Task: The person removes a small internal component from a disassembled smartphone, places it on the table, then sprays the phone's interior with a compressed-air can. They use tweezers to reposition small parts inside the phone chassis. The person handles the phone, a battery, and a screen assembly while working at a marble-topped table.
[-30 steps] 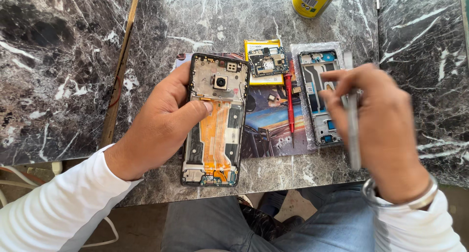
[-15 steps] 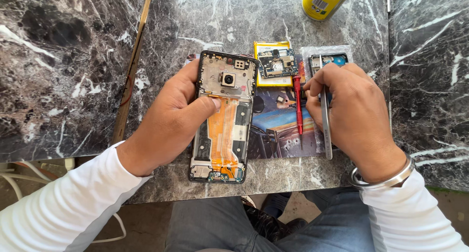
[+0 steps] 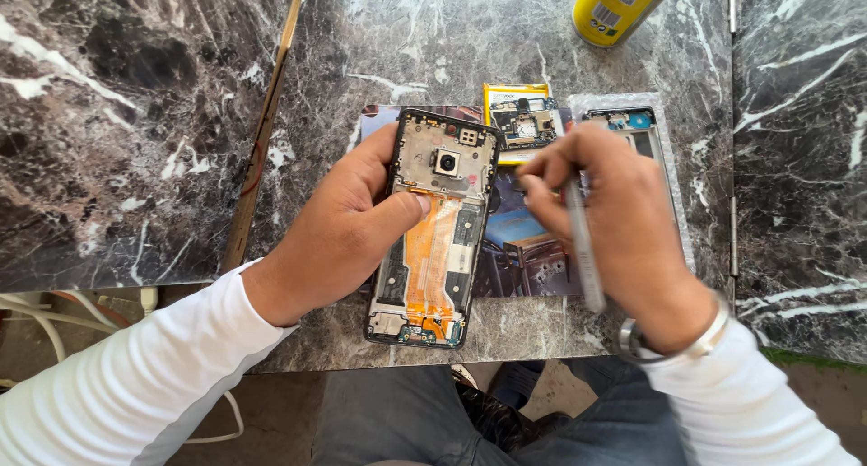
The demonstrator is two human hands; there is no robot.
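Observation:
My left hand (image 3: 348, 231) grips an opened phone (image 3: 432, 231) with its back off, showing a camera module and an orange flex cable; the thumb lies across its middle. My right hand (image 3: 614, 222) holds a thin grey metal tool (image 3: 584, 249) like a pen, its upper end hidden among the fingers, just right of the phone's top edge. Behind the right hand lies a phone frame (image 3: 643, 132) on clear plastic. A small circuit board rests on a yellow pad (image 3: 519, 114) above the hands.
A dark printed mat (image 3: 524, 249) lies under the parts on the marble table (image 3: 433, 41). A yellow can (image 3: 614, 5) lies at the far edge. A wooden strip (image 3: 262, 132) runs along a table seam at left. White cables (image 3: 54, 312) hang below left.
My right hand has moved left with the tool, from over the phone frame toward the phone's top edge. The red tool on the mat is now hidden. My left hand still holds the phone.

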